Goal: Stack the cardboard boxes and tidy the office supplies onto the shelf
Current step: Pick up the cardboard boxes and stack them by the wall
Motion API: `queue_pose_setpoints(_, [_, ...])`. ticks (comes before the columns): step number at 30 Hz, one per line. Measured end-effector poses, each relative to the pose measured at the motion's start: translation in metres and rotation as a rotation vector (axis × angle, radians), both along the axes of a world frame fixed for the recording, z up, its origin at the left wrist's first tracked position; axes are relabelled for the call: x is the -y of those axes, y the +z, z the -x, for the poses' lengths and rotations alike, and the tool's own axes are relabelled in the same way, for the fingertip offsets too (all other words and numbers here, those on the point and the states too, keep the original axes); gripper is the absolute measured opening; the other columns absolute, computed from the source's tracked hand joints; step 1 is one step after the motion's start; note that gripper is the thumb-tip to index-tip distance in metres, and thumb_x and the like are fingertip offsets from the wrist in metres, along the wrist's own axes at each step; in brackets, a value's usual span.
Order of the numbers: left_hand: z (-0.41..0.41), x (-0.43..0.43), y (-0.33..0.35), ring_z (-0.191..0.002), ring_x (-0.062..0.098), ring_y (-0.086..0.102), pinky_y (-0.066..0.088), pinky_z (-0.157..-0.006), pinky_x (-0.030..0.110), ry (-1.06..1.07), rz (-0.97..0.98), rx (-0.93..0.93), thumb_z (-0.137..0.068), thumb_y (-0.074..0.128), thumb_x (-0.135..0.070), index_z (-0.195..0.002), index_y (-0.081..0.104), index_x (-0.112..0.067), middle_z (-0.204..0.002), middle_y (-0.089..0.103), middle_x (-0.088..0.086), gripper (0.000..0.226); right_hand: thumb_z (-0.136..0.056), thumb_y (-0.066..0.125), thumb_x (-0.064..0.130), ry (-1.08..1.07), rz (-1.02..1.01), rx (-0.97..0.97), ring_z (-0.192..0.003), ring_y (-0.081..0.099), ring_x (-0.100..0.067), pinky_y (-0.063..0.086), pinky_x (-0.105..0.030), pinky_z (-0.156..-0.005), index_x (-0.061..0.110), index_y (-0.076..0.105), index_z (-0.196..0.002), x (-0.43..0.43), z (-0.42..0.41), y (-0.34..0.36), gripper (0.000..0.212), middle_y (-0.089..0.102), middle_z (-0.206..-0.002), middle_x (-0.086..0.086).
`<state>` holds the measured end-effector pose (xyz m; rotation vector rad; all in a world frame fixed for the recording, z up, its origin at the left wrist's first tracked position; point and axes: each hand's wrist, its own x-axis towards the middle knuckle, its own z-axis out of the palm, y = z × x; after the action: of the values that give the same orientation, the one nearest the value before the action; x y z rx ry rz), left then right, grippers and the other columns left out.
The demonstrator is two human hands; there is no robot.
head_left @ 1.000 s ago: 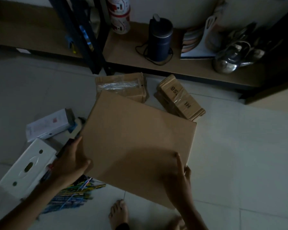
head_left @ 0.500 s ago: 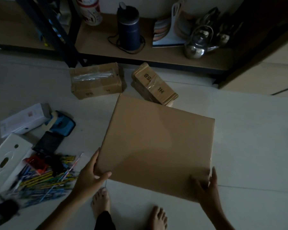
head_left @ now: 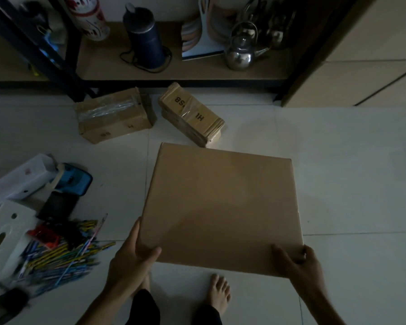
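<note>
**Big box down first, small ones next**

Head cam: you're grasping the big flat box by its near corners, left hand and right hand, thumbs on top. Probably the stack's base. Next, fetch the taped box and the labelled box beyond it, by the shelf. Can't tell if it's touching the floor. The pens at left are blurry.
</note>
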<state>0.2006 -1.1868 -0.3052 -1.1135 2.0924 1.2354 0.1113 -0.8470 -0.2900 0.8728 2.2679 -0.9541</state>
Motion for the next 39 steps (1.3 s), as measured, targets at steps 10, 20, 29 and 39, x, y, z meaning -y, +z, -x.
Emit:
queue_pose_setpoints(10, [0.043,-0.012,0.034,-0.103,0.013,0.061,0.051,-0.09,0.042,0.031,0.041,-0.253,-0.057,0.058,-0.072,-0.136,0.042,-0.032,-0.117,0.061,-0.013,0.09,-0.067,0.078,0.046,-0.111,0.274,-0.26,-0.075,0.061,-0.012,0.047,-0.027,-0.06,0.011,0.061,-0.112,-0.018,0.051,0.042,0.06,0.068,-0.095,-0.006])
queue_pose_setpoints(20, [0.078,-0.027,0.011,-0.114,0.029,0.055,0.043,-0.097,0.042,0.118,0.154,-0.173,-0.083,0.048,-0.056,-0.137,0.038,-0.02,-0.124,0.059,0.007,0.067,-0.073,0.061,0.063,-0.106,0.279,-0.246,-0.099,0.058,-0.021,0.049,-0.037,-0.081,0.021,0.049,-0.124,-0.001,0.077,-0.003,0.067,0.059,-0.112,-0.002])
queue_pose_setpoints(29, [0.074,-0.029,-0.014,-0.114,0.024,0.055,0.042,-0.093,0.035,0.045,0.245,-0.137,-0.087,0.064,-0.025,-0.144,0.028,-0.017,-0.128,0.055,0.005,0.067,-0.08,0.071,0.043,0.268,-0.008,-0.262,-0.11,0.054,-0.033,0.046,-0.039,-0.088,0.019,0.02,-0.148,0.007,0.1,-0.038,0.088,0.051,-0.132,-0.015])
queue_pose_setpoints(39, [0.059,-0.041,-0.024,-0.115,0.029,0.048,0.036,-0.084,0.028,-0.232,0.165,-0.038,-0.091,0.057,-0.03,-0.148,-0.004,-0.035,-0.132,0.039,0.014,0.084,-0.086,0.058,0.048,0.5,-0.039,-0.225,-0.087,0.049,-0.016,0.054,-0.039,-0.069,0.039,0.0,-0.149,-0.005,0.071,-0.056,0.086,0.034,-0.135,-0.009])
